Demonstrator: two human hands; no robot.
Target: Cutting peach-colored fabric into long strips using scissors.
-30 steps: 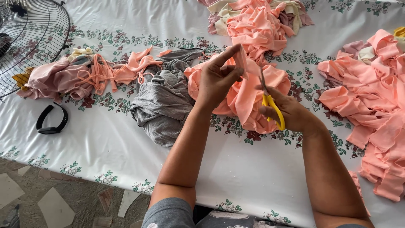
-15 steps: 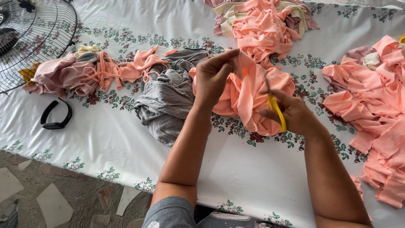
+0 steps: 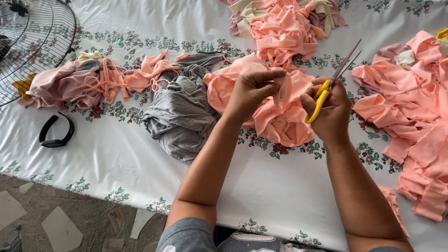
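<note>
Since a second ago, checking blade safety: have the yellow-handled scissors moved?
Yes. The yellow-handled scissors swung up and right, blades now pointing away from the grey cloth heap.

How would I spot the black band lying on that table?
Start at the wire fan guard on the far left of the flowered tablecloth. Just below the pink cloth pile beside it lies the black wristband, the only dark loop there, not fabric.

peach cloth, yellow-handled scissors, grey cloth, white floral tablecloth.
</note>
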